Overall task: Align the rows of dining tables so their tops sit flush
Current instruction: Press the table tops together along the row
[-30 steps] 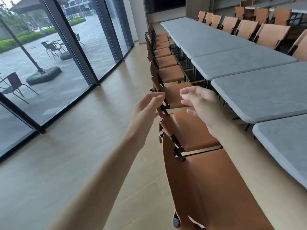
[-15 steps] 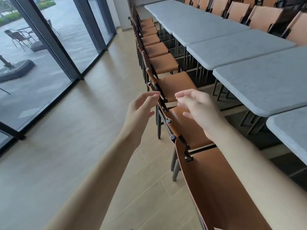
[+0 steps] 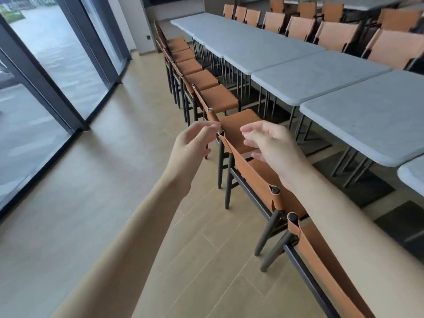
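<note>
A long row of grey stone-topped dining tables runs from the right foreground to the back of the room, with small gaps and offsets between neighbouring tops. Brown leather chairs stand in a line along its near side. My left hand hovers by the top corner of one chair back, fingers curled and apart, holding nothing. My right hand floats over the same chair's seat, fingers loosely spread, also empty. Neither hand touches a table.
Tall glass windows with dark frames line the left wall. A wide strip of wooden floor lies between windows and chairs. More brown chairs stand behind the tables, and another table row sits at the back right.
The view has shifted forward along the chair row and tilted down. Both hands stay raised and empty, now over a chair further along; the nearest chair backs have slid toward the lower right.
</note>
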Available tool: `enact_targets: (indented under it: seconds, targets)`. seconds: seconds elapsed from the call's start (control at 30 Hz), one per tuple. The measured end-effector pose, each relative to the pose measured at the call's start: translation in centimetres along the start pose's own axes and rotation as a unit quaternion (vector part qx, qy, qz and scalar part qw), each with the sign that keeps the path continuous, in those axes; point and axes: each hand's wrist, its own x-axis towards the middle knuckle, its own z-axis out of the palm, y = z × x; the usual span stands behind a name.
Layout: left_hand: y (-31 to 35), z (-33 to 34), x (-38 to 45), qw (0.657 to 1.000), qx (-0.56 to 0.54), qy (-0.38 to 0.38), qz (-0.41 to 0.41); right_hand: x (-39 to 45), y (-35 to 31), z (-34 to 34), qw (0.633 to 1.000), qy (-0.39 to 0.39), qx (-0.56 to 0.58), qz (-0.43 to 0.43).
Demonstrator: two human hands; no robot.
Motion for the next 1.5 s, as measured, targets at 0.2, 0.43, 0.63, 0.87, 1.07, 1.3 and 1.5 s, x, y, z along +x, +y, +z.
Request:
enact_targets:
  seconds: [0.2, 0.43, 0.63, 0.87, 1.07, 1.3, 1.5]
  targets:
    - [-0.6, -4.1, 5.9, 0.999, -0.003, -0.046, -0.018, 4.2, -1.3, 3.5, 0.999, 0.033, -0.016, 0.005]
    - [-1.2, -6.3, 15.8, 0.996, 0.008, -0.087, -0.012, 12.8, -1.5, 6.5, 0.997, 0.071, -0.033, 0.016]
    - [-0.6, -7.5, 27.7, 0.993, 0.009, -0.117, 0.005, 23.2, -1.6, 8.7, 0.996, 0.082, -0.022, 0.029]
    - [0.9, -9.2, 40.8, 0.990, 0.005, -0.135, 0.023, 34.7, -3.5, 11.0, 0.995, 0.092, -0.008, 0.024]
    - [-1.3, -9.8, 48.7, 0.989, 0.001, -0.146, 0.007, 41.5, -2.9, 11.9, 0.992, 0.117, -0.023, 0.037]
    - [-3.2, -12.5, 58.2, 0.984, 0.004, -0.175, -0.002, 49.9, -2.5, 15.7, 0.988, 0.140, -0.034, 0.053]
    - [-4.1, -18.4, 69.0, 0.981, 0.007, -0.192, 0.014, 59.7, -3.7, 21.9, 0.985, 0.161, -0.030, 0.046]
